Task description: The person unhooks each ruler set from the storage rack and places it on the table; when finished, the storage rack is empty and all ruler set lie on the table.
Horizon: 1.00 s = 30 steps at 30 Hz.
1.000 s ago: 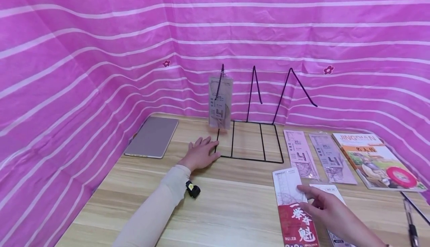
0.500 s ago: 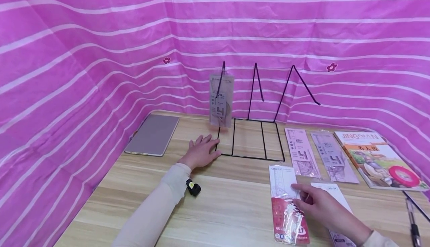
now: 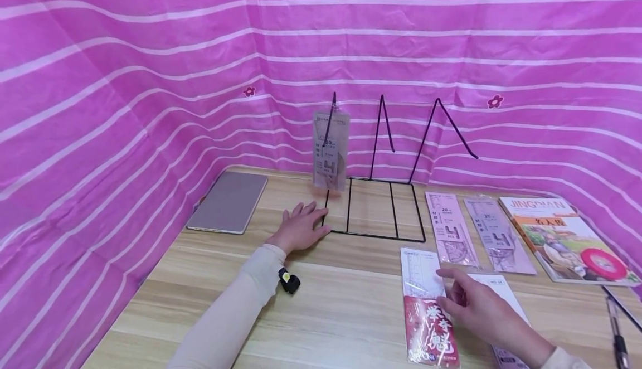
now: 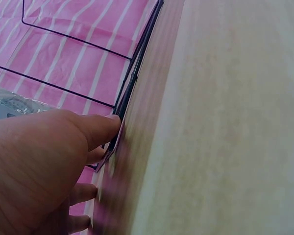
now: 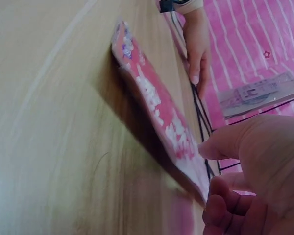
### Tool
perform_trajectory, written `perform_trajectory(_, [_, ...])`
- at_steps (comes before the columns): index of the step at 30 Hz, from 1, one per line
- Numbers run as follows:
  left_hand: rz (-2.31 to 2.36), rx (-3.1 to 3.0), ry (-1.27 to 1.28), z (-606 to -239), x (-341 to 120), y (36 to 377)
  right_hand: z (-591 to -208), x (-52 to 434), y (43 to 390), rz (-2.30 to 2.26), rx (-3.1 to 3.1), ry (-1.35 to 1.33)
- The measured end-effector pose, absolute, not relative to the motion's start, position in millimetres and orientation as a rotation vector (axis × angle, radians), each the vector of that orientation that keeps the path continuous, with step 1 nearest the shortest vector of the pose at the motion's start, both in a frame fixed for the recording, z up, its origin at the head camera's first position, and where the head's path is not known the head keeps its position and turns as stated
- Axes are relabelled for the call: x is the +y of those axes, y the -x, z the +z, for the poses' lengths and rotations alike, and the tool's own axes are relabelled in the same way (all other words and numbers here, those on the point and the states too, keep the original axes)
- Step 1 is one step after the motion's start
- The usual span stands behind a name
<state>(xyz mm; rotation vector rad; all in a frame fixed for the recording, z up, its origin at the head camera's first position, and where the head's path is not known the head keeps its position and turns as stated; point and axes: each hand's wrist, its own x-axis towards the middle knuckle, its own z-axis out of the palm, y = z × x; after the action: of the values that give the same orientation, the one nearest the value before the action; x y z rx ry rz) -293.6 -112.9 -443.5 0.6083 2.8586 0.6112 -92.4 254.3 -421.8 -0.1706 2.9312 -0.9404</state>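
Book (image 3: 564, 235) at desk's right edge: cover headed "JINGDIAN". Clear ruler packs, one hung on the wire rack (image 3: 329, 151) and two flat on desk (image 3: 450, 228) (image 3: 496, 234): each reads "20" w/ big "4" below. Red-and-white pack (image 3: 428, 307): large white Chinese characters, too blurred to read.

head view: looks forward and down from above the table's (image 3: 351, 307) near edge toward the pink cloth backdrop (image 3: 150, 79).
left wrist view: sits close behind the left hand (image 4: 39, 166), facing the wire rack (image 4: 132, 83).
right wrist view: close, blurred, apparently low along the tabletop.
shared: wire rack, ruler pack (image 5: 161, 117), left hand.
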Motion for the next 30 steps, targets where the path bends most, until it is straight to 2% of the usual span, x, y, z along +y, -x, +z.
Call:
perform_trajectory(17, [0.638,2.866,-0.628,-446.5,-113.0,293.3,-408.0,246.8,107.7,-1.048,3.184,0.403])
perform_trajectory(23, [0.609,2.871,-0.625,-447.4,-112.9,295.3,-394.9,251.2,136.1,-1.099,3.267,0.555])
perform_trajectory(30, [0.608,2.871,-0.621,-449.1,-113.4,295.4,-369.2,235.2,187.2,-1.113,3.251,0.711])
